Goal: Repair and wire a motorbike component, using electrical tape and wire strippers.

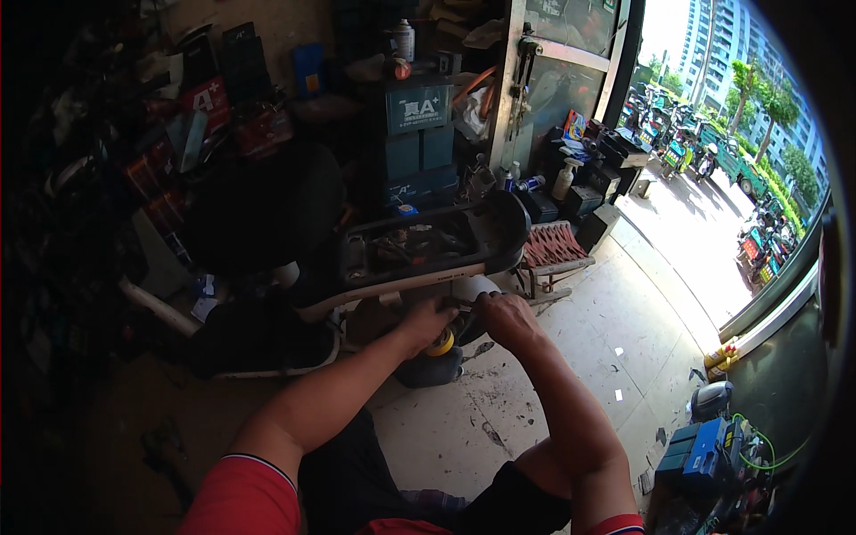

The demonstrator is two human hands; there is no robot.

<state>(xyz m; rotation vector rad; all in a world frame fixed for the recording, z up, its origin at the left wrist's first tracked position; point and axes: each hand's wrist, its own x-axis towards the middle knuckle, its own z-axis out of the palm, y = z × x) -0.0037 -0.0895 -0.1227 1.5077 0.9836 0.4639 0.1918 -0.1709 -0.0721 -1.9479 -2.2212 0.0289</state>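
An electric scooter (392, 287) stands side-on before me, its under-seat compartment (415, 242) uncovered with dark parts inside. Both my arms reach to its rear lower side. My left hand (426, 325) has its fingers closed below the body panel, just above a yellow ring-shaped thing (440, 343). Close by on its right, my right hand (506, 317) is closed too, near a pale rounded part (473, 287) under the tail. Something small and thin shows between the two hands; its kind is too small to tell. The fingertips are partly hidden.
Stacked dark battery boxes (419, 134) stand behind the scooter. A spray bottle (565, 178) and more boxes are by the glass door (555, 98). A red-corded rack (555, 245) sits behind the tail. At lower right lies a blue battery (700, 450) with a green cable (769, 465).
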